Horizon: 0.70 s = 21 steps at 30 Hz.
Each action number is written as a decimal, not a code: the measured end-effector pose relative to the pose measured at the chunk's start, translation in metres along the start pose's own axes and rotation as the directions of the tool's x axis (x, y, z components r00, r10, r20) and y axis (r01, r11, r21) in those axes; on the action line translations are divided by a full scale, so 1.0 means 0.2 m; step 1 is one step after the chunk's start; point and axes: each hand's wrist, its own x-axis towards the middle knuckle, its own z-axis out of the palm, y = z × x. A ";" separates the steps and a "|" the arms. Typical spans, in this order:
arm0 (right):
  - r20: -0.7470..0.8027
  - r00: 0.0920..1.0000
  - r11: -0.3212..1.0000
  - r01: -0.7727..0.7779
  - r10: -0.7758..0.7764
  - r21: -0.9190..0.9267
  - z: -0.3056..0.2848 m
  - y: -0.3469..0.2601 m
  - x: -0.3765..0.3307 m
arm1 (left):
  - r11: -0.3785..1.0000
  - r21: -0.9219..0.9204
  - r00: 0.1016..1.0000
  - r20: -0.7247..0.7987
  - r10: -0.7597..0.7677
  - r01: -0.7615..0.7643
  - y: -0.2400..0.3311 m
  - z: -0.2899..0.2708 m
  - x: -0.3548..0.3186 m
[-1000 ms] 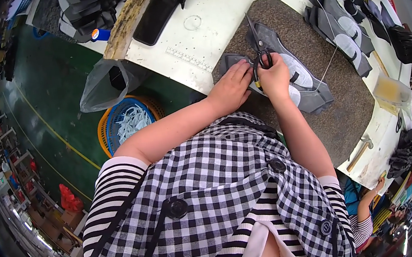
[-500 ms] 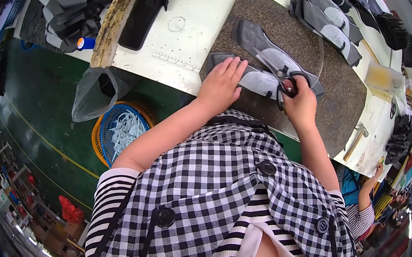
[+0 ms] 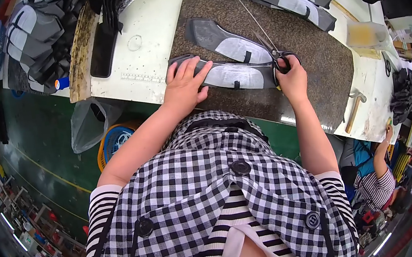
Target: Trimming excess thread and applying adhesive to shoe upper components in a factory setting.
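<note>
My right hand (image 3: 292, 79) grips a pair of black-handled scissors (image 3: 281, 60), its fingers in the handle loops and the blades pointing away to the upper left. Below the blades lie two dark grey, curved flat pieces, each with a pale patch and a small black tab: a far piece (image 3: 229, 45) and a near piece (image 3: 234, 75). My left hand (image 3: 184, 85) rests on the near piece's left end, fingers spread and holding it down flat. The scissors are at the right ends of both pieces; whether the blades touch them I cannot tell.
A speckled brown board (image 3: 323, 57) lies under the pieces on the white table (image 3: 148, 38). More grey pieces (image 3: 299, 4) lie at the far right, with a heap (image 3: 32, 36) at the far left. A hammer (image 3: 355, 110) is at right. A person (image 3: 377, 179) sits beyond.
The whole view has shifted and turned, so the board and pieces lie more level. Relative to the far piece, the scissors have moved right, off its pale patch. My left hand still presses the near piece.
</note>
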 end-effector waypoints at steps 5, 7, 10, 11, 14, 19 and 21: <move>0.015 1.000 1.000 -0.010 0.010 0.026 0.00 0.00 0.01 | 1.000 0.006 1.000 -0.003 -0.028 0.028 0.10 -0.03 0.04; 0.012 1.000 1.000 0.015 -0.015 -0.007 0.02 0.02 0.01 | 0.980 -0.157 0.993 -0.012 0.120 -0.120 0.20 0.00 0.12; 0.010 1.000 1.000 0.024 -0.025 0.012 0.03 0.03 0.02 | 0.908 -0.178 0.925 -0.078 0.371 -0.379 0.42 0.12 0.30; 0.019 1.000 0.998 0.008 -0.009 0.058 0.01 0.02 0.03 | 0.908 -0.177 0.925 -0.081 0.372 -0.380 0.42 0.15 0.31; -0.001 0.997 0.997 0.071 -0.071 0.044 -0.01 0.07 0.05 | 0.932 -0.057 0.932 0.034 0.361 -0.359 0.44 0.19 0.35; -0.106 0.986 0.992 0.130 -0.128 0.011 -0.01 0.18 0.11 | 0.946 -0.086 0.940 0.114 0.321 -0.312 0.47 0.17 0.41; -0.120 0.984 0.989 0.140 -0.134 0.042 -0.01 0.19 0.11 | 0.939 -0.062 0.935 0.094 0.342 -0.337 0.47 0.19 0.43</move>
